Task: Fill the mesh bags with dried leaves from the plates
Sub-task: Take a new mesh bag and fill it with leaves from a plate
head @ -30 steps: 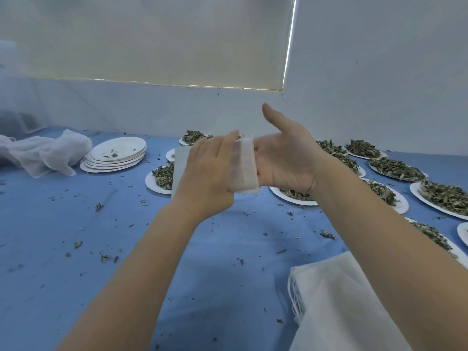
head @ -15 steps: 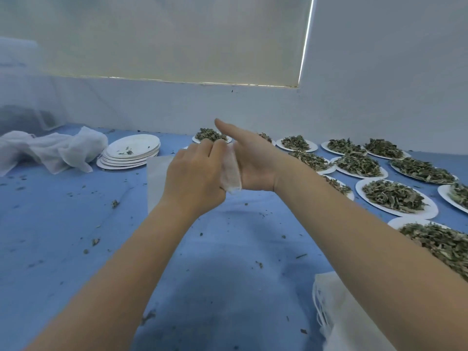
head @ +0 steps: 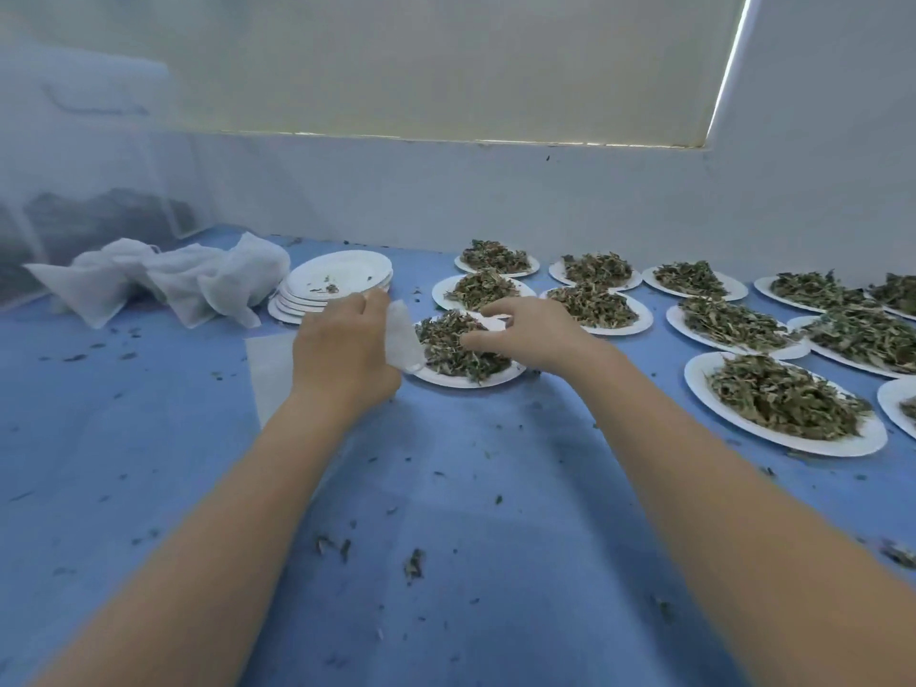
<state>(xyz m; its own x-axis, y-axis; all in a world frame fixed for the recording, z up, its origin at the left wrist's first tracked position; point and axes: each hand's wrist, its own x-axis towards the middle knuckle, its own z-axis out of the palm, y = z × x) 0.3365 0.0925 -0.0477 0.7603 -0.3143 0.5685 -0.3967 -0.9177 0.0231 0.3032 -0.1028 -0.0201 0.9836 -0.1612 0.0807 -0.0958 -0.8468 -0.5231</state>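
two bare hands reach over the blue desk (head: 471,513). your left hand (head: 342,349) has its grip closed round a small white mesh bag (head: 402,339), held at the near left rim of a round white paper plate (head: 466,378). your right hand (head: 528,334) hovers with fingers loosely curled over the pile of dried green leaves (head: 458,347) on that plate, touching it, nothing clearly pinched. more heaped plates (head: 788,428) stand to the right, a stack of emptied white plates (head: 332,285) to the left, beside crumpled white mesh cloth (head: 173,280).
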